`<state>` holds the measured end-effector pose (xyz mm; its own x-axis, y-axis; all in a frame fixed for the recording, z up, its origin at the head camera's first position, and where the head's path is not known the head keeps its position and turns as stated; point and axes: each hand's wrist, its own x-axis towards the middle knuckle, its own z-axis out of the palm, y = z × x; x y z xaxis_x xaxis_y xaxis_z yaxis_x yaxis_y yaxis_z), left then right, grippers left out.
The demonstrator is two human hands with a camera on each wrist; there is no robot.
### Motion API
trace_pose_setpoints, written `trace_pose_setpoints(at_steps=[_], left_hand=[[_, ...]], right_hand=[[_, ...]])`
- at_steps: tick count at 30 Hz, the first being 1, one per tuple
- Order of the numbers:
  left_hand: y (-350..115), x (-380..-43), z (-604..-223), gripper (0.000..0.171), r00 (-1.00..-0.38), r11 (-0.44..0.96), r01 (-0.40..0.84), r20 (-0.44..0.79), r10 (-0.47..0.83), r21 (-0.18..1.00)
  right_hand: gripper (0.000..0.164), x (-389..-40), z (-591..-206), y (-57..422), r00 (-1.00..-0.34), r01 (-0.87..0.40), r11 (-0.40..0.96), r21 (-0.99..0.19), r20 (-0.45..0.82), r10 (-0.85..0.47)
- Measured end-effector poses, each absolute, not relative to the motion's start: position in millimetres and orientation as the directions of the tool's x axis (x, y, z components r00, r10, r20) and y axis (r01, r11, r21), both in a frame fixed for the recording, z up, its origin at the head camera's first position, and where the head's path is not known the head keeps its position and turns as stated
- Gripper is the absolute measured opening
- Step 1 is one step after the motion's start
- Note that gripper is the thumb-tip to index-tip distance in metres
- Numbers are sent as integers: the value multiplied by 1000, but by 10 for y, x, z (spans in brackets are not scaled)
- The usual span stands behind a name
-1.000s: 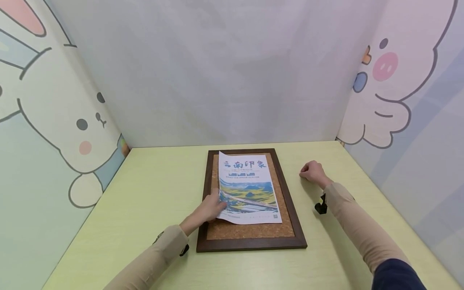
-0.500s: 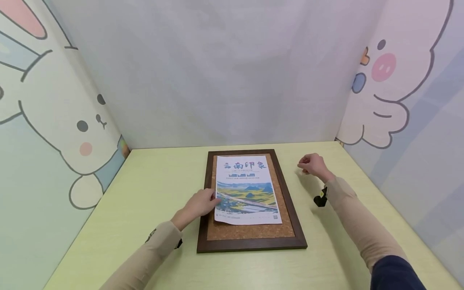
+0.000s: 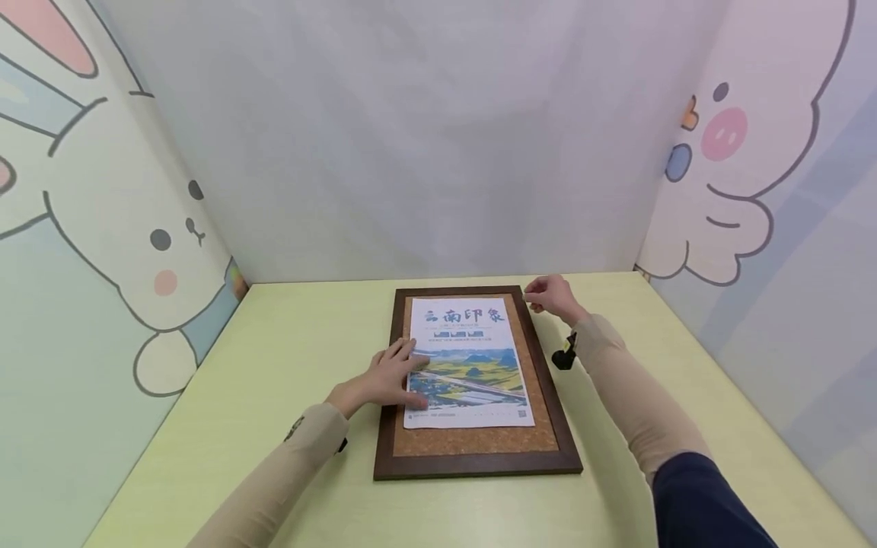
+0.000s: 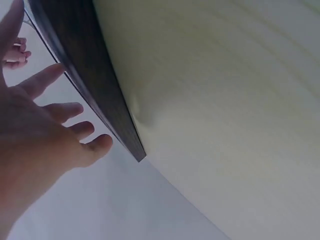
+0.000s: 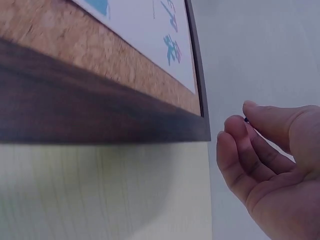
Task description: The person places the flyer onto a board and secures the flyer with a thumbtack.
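Note:
A printed poster [image 3: 473, 380], with large blue characters above a green and blue landscape, lies on the framed corkboard [image 3: 473, 443]. My left hand [image 3: 384, 377] rests with spread fingers over the poster's lower left edge. Its straight fingers [image 4: 62, 111] reach across the dark frame side in the left wrist view. Beside the board's upper right corner is my right hand [image 3: 555, 298], thumb and forefinger together. A tiny dark thing [image 5: 246, 120] shows between those fingertips in the right wrist view; most of it is hidden and its kind cannot be made out.
The board's dark brown wooden frame [image 3: 479, 463] lies on a pale yellow-green table [image 3: 301, 327]. A light grey back wall [image 3: 438, 152] rises behind it. Side walls with a cartoon rabbit [image 3: 123, 228] and a pink-cheeked figure [image 3: 747, 175] flank the table.
My left hand has gone from holding up the poster's left edge to lying spread over it, and the poster now lies flatter. My right hand has moved left to the board's upper right corner.

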<state>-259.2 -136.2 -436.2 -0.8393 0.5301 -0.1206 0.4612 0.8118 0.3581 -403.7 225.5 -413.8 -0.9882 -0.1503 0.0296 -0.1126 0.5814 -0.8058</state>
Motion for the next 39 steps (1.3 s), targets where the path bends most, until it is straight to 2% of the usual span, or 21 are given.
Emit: trace_pose_setpoints(at_steps=[3, 9, 20, 30, 39], left_hand=[[-1368, -2582, -4387, 86, -834, 827, 459, -162, 527, 325], [-1361, -2560, -4394, 89, -832, 831, 451, -183, 523, 325], [-1322, -2558, -4379, 90, -832, 840, 447, -202, 516, 307], [-1326, -2571, -4401, 90, -835, 848, 447, -206, 510, 284], [-1337, -2563, -4387, 90, -835, 846, 435, -212, 507, 309]], right_hand=[[23, -4110, -4180, 2088, -990, -121, 562, -818, 57, -129], [23, -4223, -4290, 1792, -995, -104, 544, -832, 83, -62], [17, -4267, -4432, 1308, -994, -110, 626, -772, 95, -57], [15, -4312, -4448, 1097, -998, -56, 639, -767, 23, -60], [13, -4373, -4519, 973, -993, -116, 672, -731, 62, -104]])
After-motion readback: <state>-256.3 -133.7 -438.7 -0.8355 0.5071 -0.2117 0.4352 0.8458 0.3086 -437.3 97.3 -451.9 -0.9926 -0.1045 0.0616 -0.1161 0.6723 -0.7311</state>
